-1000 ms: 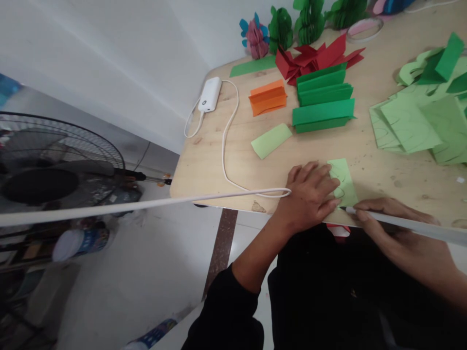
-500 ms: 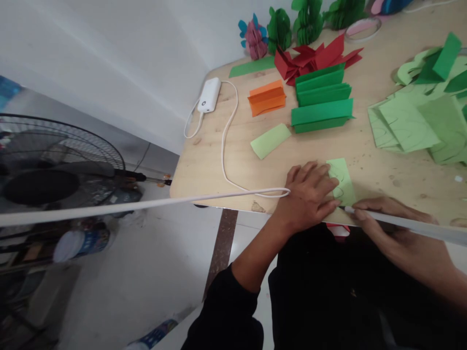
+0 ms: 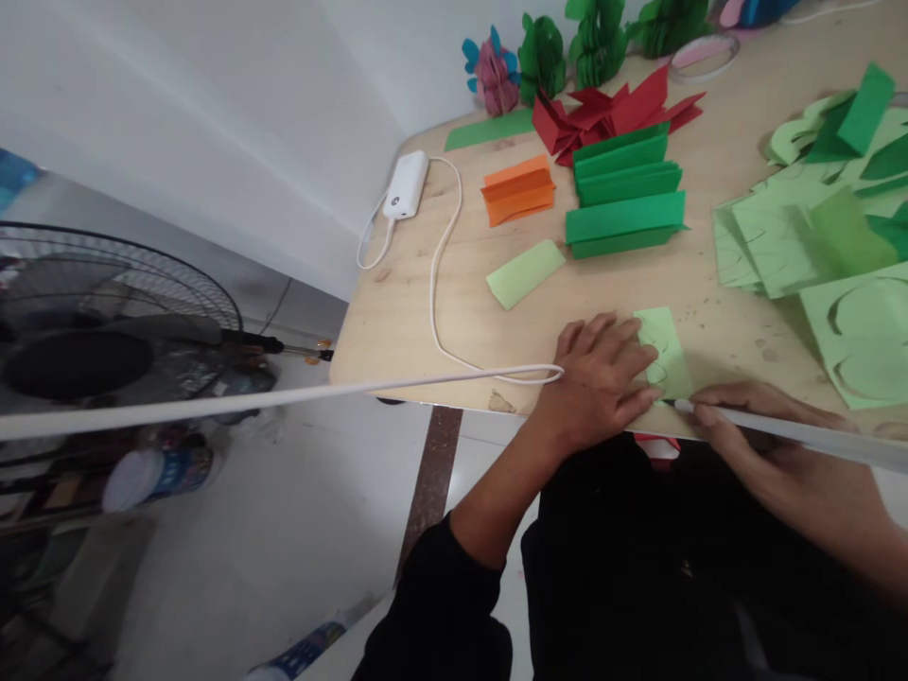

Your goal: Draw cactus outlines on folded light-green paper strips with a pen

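My left hand (image 3: 602, 374) lies flat near the table's front edge, fingers spread. Its fingertips press on a small light-green paper (image 3: 665, 355) that carries curved pen lines. From the right, my right hand (image 3: 787, 445) is closed around a long white pen (image 3: 752, 421). The pen's dark tip rests at the paper's lower edge, close to my left thumb. Part of the paper is covered by the left fingers. A folded light-green paper (image 3: 526, 272) lies just beyond my left hand.
Folded green papers (image 3: 625, 222), an orange one (image 3: 519, 189) and red ones (image 3: 617, 113) lie farther back. Light-green sheets (image 3: 773, 236) pile up at right, one with cut-out shapes (image 3: 858, 331). A white power bank (image 3: 407, 184) trails a cable (image 3: 434, 284). A fan (image 3: 106, 331) stands left.
A light-green sheet with cut-out shapes now lies at the near side of the right-hand pile, and the pile has shifted. The pen and right hand have moved very slightly; the left hand stays put.
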A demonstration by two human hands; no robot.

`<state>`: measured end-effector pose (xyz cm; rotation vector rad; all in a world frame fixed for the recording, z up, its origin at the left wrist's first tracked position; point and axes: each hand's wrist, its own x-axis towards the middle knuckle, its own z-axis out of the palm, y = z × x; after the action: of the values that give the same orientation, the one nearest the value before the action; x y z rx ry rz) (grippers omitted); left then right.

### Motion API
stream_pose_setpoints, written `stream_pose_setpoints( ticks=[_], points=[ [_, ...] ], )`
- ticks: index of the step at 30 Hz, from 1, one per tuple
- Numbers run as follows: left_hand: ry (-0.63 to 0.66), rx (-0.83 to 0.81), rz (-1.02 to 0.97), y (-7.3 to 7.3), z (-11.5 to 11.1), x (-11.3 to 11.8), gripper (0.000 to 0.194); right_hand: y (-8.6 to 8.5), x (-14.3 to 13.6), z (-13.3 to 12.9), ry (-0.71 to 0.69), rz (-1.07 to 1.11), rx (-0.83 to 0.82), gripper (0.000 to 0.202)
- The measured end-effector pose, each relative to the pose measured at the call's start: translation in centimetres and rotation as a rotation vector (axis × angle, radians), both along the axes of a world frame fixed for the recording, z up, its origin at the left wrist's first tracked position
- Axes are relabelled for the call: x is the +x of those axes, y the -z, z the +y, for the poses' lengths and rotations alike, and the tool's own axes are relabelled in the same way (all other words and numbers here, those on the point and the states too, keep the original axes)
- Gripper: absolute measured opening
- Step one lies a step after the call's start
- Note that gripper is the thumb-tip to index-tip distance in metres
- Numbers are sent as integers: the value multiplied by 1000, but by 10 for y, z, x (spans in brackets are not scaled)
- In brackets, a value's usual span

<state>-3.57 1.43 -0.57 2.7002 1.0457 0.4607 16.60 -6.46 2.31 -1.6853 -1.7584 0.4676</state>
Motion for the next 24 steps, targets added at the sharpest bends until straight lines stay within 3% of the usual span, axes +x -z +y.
stream_pose_setpoints(
  ticks=[8, 24],
  points=[
    [-11, -13, 6, -1, -1, 0, 45, 5, 5, -1, 14, -4, 79, 29],
    [-9, 8, -24, 1, -1, -1, 43, 6, 12, 1, 36, -22, 66, 36]
  ],
)
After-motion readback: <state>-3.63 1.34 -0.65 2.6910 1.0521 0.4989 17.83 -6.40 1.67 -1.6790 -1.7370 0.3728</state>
